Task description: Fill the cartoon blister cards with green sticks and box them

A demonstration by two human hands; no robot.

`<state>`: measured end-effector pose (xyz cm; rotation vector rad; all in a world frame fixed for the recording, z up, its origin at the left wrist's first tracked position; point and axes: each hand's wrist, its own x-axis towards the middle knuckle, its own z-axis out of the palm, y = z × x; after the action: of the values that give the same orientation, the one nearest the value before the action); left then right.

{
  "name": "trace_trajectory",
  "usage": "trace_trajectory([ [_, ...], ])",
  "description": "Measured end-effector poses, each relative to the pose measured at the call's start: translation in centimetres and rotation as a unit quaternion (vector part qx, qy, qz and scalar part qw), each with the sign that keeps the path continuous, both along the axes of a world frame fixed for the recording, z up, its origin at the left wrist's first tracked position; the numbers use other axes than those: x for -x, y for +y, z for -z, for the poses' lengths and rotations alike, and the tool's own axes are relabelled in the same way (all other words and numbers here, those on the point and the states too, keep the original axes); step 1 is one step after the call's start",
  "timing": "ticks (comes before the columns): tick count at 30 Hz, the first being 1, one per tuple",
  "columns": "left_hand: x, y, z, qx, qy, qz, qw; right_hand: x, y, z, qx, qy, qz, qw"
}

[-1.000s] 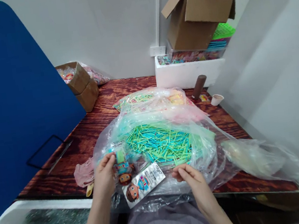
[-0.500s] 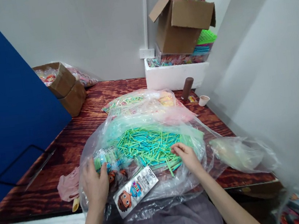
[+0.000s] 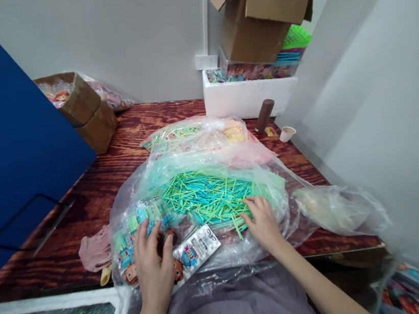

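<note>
A worktable (image 3: pixel 104 181) with a dark red-brown wood-grain top carries the work. At its near middle lies a large sheet or bag of clear plastic (image 3: pixel 237 253), crumpled around a loose heap of thin green and blue sticks (image 3: pixel 206 193). Whether the sticks lie inside the plastic or on top of it cannot be told.

Left hand (image 3: pixel 154 262): palm down, fingers spread and slightly bent, positioned left of the heap. It lies over the filled stick packets (image 3: pixel 144 217), clear at one end and printed with a cartoon figure, which are grouped at the left side of the plastic. The thumb is at the left end of a flat silver packet (image 3: pixel 203 243), which lies at a slant just on the near side of the heap. Firm contact cannot be confirmed.

Right hand (image 3: pixel 263 222): fingers curved, tips at the near right edge of the heap. It cannot be told whether a stick is gripped between them.

Surrounding items: a pink cloth item (image 3: pixel 95 250) lies at the near left of the table. At the far right stand a white foam box (image 3: pixel 247 94), a brown cylinder (image 3: pixel 265 115), tilted in view, and a small cup (image 3: pixel 287 134).
</note>
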<state>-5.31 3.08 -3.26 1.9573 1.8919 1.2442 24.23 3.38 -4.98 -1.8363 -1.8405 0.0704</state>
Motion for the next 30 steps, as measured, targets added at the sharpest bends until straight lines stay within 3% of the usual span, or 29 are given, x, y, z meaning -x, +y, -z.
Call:
trace_trajectory([
  [6,-0.7,-1.0,0.1,0.002,-0.008,0.015,1.000,3.6,-1.8,0.5,0.082,-0.134,0.031,0.987],
  [10,-1.3,-1.5,-0.5,0.009,-0.008,0.033,0.999,3.7,-1.3,0.6,0.152,-0.155,0.015,0.976],
  [14,-1.2,-1.7,-0.4,0.024,-0.027,0.046,0.998,2.5,-0.1,-0.6,0.203,-0.159,-0.014,0.966],
  [18,-0.5,-1.9,0.4,0.036,-0.063,0.057,0.996,0.0,1.5,-2.6,0.145,-0.227,-0.035,0.962],
  [21,-0.4,-2.1,0.7,0.048,-0.088,0.060,0.993,-1.6,2.5,-3.3,0.106,-0.304,-0.079,0.944],
  [25,-0.5,-2.3,0.5,0.047,-0.113,0.050,0.991,-2.4,2.5,-2.4,0.089,-0.318,-0.130,0.935],
  [30,-0.3,-2.1,0.2,0.037,-0.115,0.041,0.992,-2.1,2.0,-0.6,0.096,-0.303,-0.130,0.939],
])
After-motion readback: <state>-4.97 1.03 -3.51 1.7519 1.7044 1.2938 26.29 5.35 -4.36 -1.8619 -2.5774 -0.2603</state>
